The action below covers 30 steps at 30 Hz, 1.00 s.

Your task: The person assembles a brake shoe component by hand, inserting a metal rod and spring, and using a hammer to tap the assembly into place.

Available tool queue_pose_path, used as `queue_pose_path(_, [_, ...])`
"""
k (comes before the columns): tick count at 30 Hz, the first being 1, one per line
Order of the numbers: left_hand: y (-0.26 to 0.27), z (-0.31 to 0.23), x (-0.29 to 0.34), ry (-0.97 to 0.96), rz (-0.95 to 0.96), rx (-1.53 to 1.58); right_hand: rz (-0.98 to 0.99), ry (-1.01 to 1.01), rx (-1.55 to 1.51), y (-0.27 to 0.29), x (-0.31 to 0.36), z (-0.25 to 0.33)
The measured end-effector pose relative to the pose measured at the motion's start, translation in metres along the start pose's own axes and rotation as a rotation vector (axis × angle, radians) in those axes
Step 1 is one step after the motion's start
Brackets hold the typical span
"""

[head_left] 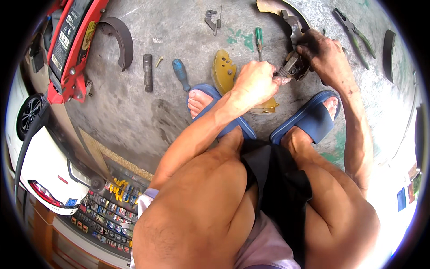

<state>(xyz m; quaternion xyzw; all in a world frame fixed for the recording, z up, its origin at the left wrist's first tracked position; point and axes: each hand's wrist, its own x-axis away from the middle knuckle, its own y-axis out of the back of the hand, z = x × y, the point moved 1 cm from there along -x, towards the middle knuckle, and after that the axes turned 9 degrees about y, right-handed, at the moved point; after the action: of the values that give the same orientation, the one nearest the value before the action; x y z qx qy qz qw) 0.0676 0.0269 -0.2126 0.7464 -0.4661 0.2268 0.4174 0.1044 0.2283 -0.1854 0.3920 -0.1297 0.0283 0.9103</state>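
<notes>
In front of my feet my left hand is closed, its thumb and finger pinching a ridged, coil-like metal piece. This piece meets a dark, greasy metal mechanism. From the right, my blackened right hand bends its fingers round the mechanism's upper side; the fingertips are partly hidden. A metal lever reaches up from there towards a curved brake shoe at the far side. Partly behind my left hand lies a yellow brake shoe. A green-handled screwdriver lies just beyond my left hand.
On the concrete floor lie a blue handle, a dark metal cylinder, a bolt, green-handled pliers, a bracket and curved linings. A red metal frame stands left. My slippers flank the work.
</notes>
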Motion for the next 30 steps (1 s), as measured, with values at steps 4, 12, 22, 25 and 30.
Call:
queue_pose_path(4, [0.005,-0.001,-0.001,-0.027,0.016,-0.050,0.059,0.077,0.057,0.002,0.004,-0.002])
queue_pose_path(12, [0.008,0.004,0.001,-0.015,-0.002,0.007,0.174,0.214,0.114,0.005,0.014,-0.003])
queue_pose_path(22, [0.006,0.009,0.001,-0.009,-0.014,0.028,0.148,0.580,0.323,0.002,0.021,-0.021])
queue_pose_path(25, [0.005,0.007,0.001,-0.021,-0.002,0.087,0.234,0.513,0.232,0.005,0.014,-0.021])
queue_pose_path(30, [-0.001,0.016,0.003,-0.110,-0.079,0.109,0.292,0.507,0.136,0.005,0.010,-0.018])
